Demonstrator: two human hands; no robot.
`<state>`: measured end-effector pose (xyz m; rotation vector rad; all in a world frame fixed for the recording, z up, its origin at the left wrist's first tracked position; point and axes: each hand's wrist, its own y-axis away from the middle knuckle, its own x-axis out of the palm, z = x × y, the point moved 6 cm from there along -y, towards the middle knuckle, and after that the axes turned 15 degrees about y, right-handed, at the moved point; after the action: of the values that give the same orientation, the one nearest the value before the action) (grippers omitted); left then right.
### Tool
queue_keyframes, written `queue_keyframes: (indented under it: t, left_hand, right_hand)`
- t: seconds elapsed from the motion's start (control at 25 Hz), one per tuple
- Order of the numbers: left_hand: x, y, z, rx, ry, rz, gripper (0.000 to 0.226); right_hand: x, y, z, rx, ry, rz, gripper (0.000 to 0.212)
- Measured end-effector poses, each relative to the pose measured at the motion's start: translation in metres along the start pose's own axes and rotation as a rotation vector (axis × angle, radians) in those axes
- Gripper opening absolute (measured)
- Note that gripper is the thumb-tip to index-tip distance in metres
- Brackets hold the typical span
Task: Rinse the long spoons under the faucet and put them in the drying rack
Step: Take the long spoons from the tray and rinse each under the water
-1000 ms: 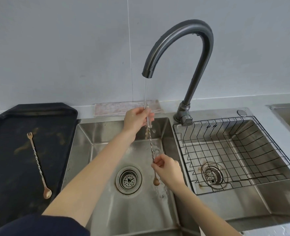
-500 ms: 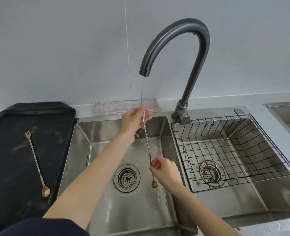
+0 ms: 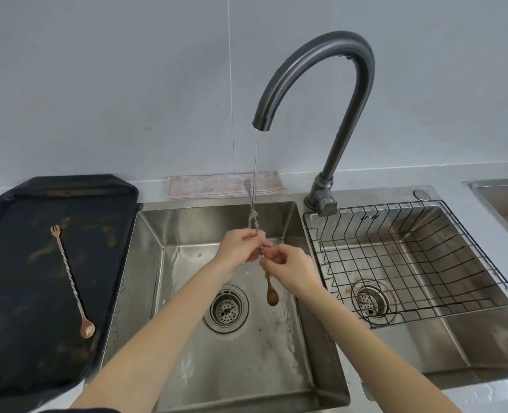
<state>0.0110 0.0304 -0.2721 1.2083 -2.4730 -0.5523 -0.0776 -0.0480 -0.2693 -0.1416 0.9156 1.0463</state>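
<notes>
A long twisted spoon stands upright over the left sink basin, fork end up and bowl down, under the thin stream from the dark curved faucet. My left hand pinches its shaft near the middle. My right hand grips the shaft just below, touching the left. A second long spoon lies on the black tray at the left. The black wire drying rack sits in the right basin and holds nothing.
A folded pink cloth lies behind the left basin against the wall. Drain strainers sit in both basins. Another steel sink edge shows at the far right.
My left hand has slid down the shaft from the fork end to the middle, and my right hand has moved up to meet it. The fork tip now shows above my hands.
</notes>
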Motion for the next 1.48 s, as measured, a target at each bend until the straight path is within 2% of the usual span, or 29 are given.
queue_keyframes:
  t: [0.16,0.28,0.4,0.52,0.64,0.76,0.88,1.0,1.12,1.2,1.32,1.48]
  left_hand:
    - [-0.011,-0.004,-0.010,0.041,0.141,-0.097,0.032]
    - [-0.016,-0.011,-0.019,0.076,0.167,-0.125,0.025]
    - [-0.018,-0.010,-0.025,0.084,0.152,-0.119,0.024]
    - [-0.015,-0.006,-0.031,0.119,0.128,-0.058,0.026]
    - [-0.013,-0.008,-0.034,0.094,0.114,-0.010,0.029]
    - [-0.012,-0.009,-0.034,0.108,0.069,0.031,0.023]
    - [-0.016,-0.011,-0.033,0.165,-0.041,-0.004,0.019]
    - [-0.020,-0.015,-0.032,0.250,-0.257,-0.035,0.022]
    - [-0.017,-0.015,-0.039,0.343,-0.440,-0.044,0.029]
    - [-0.013,-0.015,-0.042,0.364,-0.500,-0.028,0.031]
    - [-0.010,-0.017,-0.040,0.346,-0.483,0.002,0.033]
    - [-0.008,-0.016,-0.040,0.329,-0.359,0.036,0.030]
  right_hand:
    - [-0.007,-0.005,0.014,-0.044,-0.302,0.135,0.023]
    - [-0.019,-0.012,0.027,-0.145,-0.394,0.159,0.030]
    - [-0.028,-0.019,0.042,-0.232,-0.404,0.125,0.027]
    - [-0.042,-0.030,0.058,-0.252,-0.386,0.013,0.018]
    - [-0.053,-0.045,0.073,-0.216,-0.286,-0.098,0.013]
    - [-0.054,-0.058,0.078,-0.167,-0.278,-0.135,0.016]
    - [-0.051,-0.063,0.077,-0.142,-0.285,-0.135,0.017]
    - [-0.057,-0.066,0.080,-0.131,-0.363,-0.132,0.006]
    - [-0.060,-0.070,0.080,-0.138,-0.412,-0.161,0.013]
    - [-0.052,-0.067,0.077,-0.141,-0.364,-0.157,0.007]
    - [-0.044,-0.066,0.075,-0.170,-0.307,-0.131,0.017]
    - [-0.063,-0.069,0.084,-0.174,-0.375,-0.168,0.014]
